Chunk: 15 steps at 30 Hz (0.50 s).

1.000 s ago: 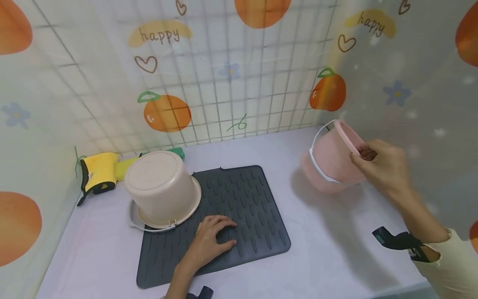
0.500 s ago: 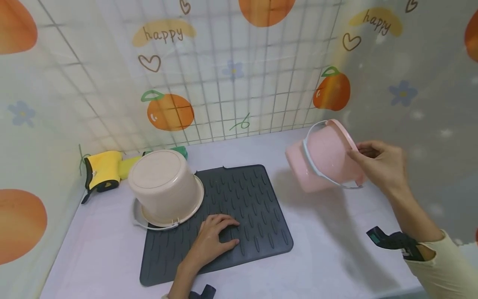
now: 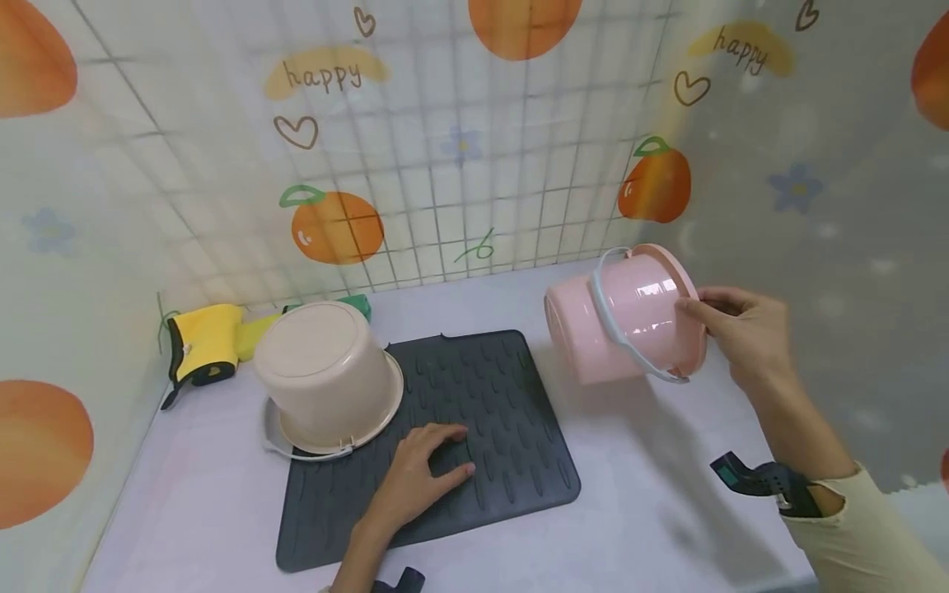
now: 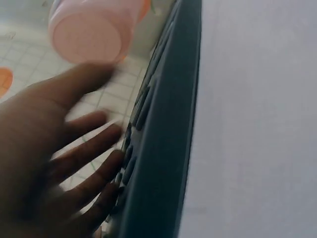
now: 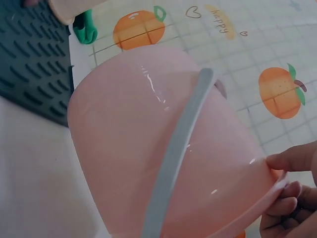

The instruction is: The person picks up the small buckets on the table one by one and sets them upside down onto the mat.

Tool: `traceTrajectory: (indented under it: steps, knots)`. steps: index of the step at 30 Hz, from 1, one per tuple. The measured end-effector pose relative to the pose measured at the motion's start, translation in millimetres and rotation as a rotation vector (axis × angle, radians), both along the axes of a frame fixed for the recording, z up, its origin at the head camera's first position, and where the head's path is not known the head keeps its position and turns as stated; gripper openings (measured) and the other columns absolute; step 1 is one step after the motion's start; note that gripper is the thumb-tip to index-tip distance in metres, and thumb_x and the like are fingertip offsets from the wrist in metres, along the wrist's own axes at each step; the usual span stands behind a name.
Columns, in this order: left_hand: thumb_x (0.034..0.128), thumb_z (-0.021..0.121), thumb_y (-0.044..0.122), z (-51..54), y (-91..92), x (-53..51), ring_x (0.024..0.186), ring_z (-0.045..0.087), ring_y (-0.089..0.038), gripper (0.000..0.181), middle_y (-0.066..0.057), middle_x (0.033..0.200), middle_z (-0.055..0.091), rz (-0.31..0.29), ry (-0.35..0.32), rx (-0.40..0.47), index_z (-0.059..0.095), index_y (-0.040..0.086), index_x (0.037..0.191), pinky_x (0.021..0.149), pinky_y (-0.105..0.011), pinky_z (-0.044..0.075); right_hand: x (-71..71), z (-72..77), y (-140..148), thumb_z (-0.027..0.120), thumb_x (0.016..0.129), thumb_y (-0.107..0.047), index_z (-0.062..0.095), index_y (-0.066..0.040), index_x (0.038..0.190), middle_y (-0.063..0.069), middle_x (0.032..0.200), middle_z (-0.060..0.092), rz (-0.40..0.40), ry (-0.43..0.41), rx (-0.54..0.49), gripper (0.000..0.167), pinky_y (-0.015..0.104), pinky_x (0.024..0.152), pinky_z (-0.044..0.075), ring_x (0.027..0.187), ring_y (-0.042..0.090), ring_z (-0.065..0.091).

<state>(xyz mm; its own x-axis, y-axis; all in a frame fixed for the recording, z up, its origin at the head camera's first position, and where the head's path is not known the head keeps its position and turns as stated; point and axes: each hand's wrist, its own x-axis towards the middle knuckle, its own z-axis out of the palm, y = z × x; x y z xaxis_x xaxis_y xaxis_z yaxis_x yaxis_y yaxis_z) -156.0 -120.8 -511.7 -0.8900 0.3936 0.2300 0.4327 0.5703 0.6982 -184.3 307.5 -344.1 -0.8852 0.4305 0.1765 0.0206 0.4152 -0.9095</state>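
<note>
Right hand (image 3: 759,338) pinches the pink bucket (image 3: 630,321) by its rim, thumb outside. Bucket is tilted on its side above the table (image 3: 630,527), right of the mat (image 3: 493,412). Left hand (image 3: 415,478) has thumb and fingers wide apart over the mat; contact cannot be determined. Beige bucket (image 3: 319,362) stands inverted, partly on the mat.

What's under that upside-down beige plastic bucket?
Under the beige plastic bucket is part of a dark grey, rectangular ridged mat; its far left corner is covered. Anything inside is hidden.

A pink bucket (image 3: 643,315) tilts above the table (image 3: 185,486)
</note>
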Motion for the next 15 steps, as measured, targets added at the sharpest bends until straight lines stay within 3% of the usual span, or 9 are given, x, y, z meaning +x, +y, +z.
traceTrajectory:
  steps: [3, 8, 11, 15]
  knots:
    - [0.0877, 0.077, 0.044, 8.7, 0.0, -3.5, 0.111, 0.058, -0.016, 0.052, 0.005, 0.118, 0.063, 0.049, 0.019, 0.093, 0.063, 0.022, 0.133, 0.096, -0.046, 0.047, -2.8, -2.1, -3.6, 0.081, 0.086, -0.032, 0.075, -0.003, 0.111, -0.015, 0.082, 0.066, 0.017, 0.024, -0.067, 0.039, 0.016, 0.066, 0.053, 0.083, 0.013, 0.058]
    - [0.0907, 0.075, 0.039, 22.4, 4.0, -13.5, 0.113, 0.059, -0.026, 0.054, -0.001, 0.123, 0.060, 0.016, 0.082, 0.182, 0.059, 0.018, 0.138, 0.090, -0.048, 0.051, -5.8, -8.5, -4.8, 0.084, 0.083, -0.019, 0.079, -0.008, 0.098, -0.009, 0.080, 0.069, 0.063, 0.089, -0.258, 0.019, 0.015, 0.062, 0.053, 0.079, 0.014, 0.057]
    - [0.0907, 0.075, 0.036, 31.9, 5.7, -21.1, 0.116, 0.057, -0.030, 0.056, 0.000, 0.128, 0.057, 0.002, 0.091, 0.214, 0.056, 0.018, 0.140, 0.091, -0.053, 0.049, -9.5, -13.0, -7.0, 0.086, 0.079, -0.012, 0.080, -0.006, 0.094, -0.005, 0.078, 0.070, 0.090, 0.127, -0.388, 0.017, 0.016, 0.060, 0.053, 0.074, 0.014, 0.057]
    - [0.0901, 0.075, 0.038, 46.1, 8.3, -33.8, 0.120, 0.054, -0.029, 0.061, 0.003, 0.135, 0.052, 0.006, 0.089, 0.224, 0.052, 0.023, 0.144, 0.095, -0.056, 0.046, -14.6, -18.1, -12.8, 0.088, 0.077, -0.014, 0.079, -0.005, 0.095, -0.003, 0.081, 0.070, 0.090, 0.136, -0.471, 0.021, 0.016, 0.062, 0.053, 0.076, 0.015, 0.056]
